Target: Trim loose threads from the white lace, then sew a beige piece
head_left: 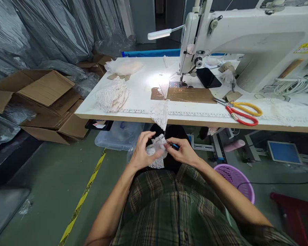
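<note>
The white sewing table [141,94] gives a smooth, flat bed. Its front edge looks like the place to watch for snags, so openwork is best lifted over it rather than dragged. On it stands the glossy white sewing machine [261,25], hard and rounded. To the left, matte cardboard boxes [43,89] gape with creased flaps. A soft, ruffled lace pile [113,95] rests on the table's left end, and the scissors [242,111], with looped red and yellow handles, lie to the right.

Just off the edge, over the lap, the left hand [143,150] curves around a lace piece [156,152], thumb across it; how firmly it presses I cannot tell. A light, flat pinch would probably keep the mesh from puckering. The right hand [182,149] grasps slim thread snips [173,146] at the lace's right side. With blades so near, I would keep the tips clear of the scalloped, holed border and aligned with the thread.

A triangular lace panel [159,114], thin and limp, hangs over the edge, point downward. From that point a fine thread [165,131] runs to the held lace; gentle, even tension should suit it.
</note>
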Tool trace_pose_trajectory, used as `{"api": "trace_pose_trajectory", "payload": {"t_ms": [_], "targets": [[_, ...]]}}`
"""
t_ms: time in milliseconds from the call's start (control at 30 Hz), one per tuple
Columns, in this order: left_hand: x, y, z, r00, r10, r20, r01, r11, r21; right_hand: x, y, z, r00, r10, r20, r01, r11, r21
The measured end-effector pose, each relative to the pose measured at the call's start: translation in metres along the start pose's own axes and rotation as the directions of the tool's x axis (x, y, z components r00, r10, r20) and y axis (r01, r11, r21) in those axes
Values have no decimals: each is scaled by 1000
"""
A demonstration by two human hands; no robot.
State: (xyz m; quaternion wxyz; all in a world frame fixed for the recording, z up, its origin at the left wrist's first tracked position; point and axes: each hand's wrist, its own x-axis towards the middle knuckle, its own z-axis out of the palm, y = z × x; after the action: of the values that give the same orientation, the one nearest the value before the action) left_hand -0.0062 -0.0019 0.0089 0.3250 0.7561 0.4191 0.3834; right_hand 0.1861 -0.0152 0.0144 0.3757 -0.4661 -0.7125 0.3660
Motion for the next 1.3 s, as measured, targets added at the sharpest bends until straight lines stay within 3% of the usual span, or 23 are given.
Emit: {"api": "trace_pose_trajectory", "payload": {"t_ms": [100, 167, 200, 333, 433, 533, 767, 933, 1100, 1300], "targets": [[8, -10, -5, 968, -56, 245, 154, 902, -403, -14, -4, 2, 984, -48, 170, 25, 991, 131], [9, -11, 0, 912, -31, 409, 274, 788, -551, -21, -5, 6, 974, -37, 222, -2, 985, 170], [8, -11, 3, 898, -34, 439, 316, 744, -589, -23, -4, 7, 974, -22, 227, -21, 982, 186], [-1, -8, 11, 918, -217, 333, 385, 690, -613, -24, 8, 6, 988, 96, 123, -124, 962, 242], [-6, -7, 10, 876, -378, 298, 481, 681, -552, -18, 19, 2, 980, 176, 89, -192, 956, 222], [-8, -5, 6, 839, -453, 301, 542, 658, -522, -9, 25, 1, 976, 186, 113, -200, 971, 127], [-9, 1, 1, 827, -478, 296, 560, 656, -506, 10, 16, 8, 988, 92, 122, -92, 996, -7], [-9, 1, -1, 836, -486, 255, 543, 667, -510, 5, 18, 10, 987, 150, 61, -150, 989, -5], [-7, 1, -2, 852, -451, 267, 521, 676, -521, -9, 20, 15, 975, 148, 165, -159, 986, 54], [-7, 2, -2, 848, -440, 296, 530, 674, -515, -1, 13, 20, 976, 70, 205, -89, 993, 81]]}}
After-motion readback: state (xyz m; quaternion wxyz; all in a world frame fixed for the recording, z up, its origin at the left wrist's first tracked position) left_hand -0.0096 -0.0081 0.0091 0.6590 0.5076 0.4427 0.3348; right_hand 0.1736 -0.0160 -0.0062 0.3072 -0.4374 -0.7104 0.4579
